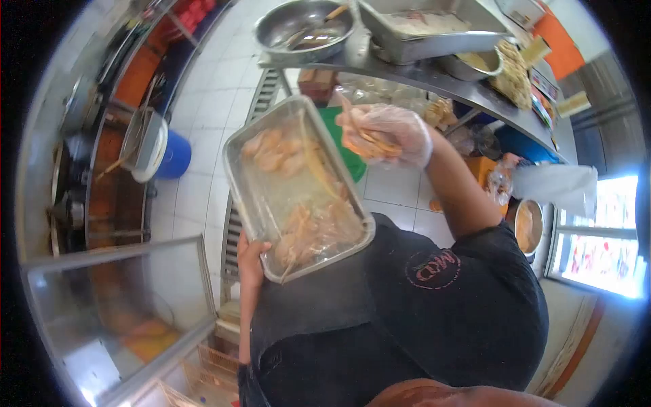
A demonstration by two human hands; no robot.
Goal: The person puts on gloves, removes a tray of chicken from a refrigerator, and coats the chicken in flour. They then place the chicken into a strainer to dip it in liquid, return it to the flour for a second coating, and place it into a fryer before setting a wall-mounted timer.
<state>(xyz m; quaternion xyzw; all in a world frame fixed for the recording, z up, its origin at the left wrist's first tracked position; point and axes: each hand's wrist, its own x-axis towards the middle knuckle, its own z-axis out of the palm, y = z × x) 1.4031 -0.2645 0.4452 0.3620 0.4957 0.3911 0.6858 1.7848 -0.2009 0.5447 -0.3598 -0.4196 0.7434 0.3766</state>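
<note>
My left hand (252, 256) grips the lower left rim of a rectangular plastic tray (232, 197), which is tilted in front of my body. Inside it, raw chicken pieces (277, 150) sit at the far end, and more chicken pieces (315, 234) lie at the near end, with a little liquid between them. My right hand (386, 136), in a clear plastic glove, is raised just right of the tray, apart from it. Its fingers are curled closed; whether something is inside them is hidden by the blurred glove.
On the steel table ahead stand a metal bowl (271, 37) with a wooden-handled tool, a deep metal pan (434, 44) with whitish powder, and a smaller pot (485, 64). A blue bucket (175, 154) is on the floor at left. A glass door (122, 298) stands open at lower left.
</note>
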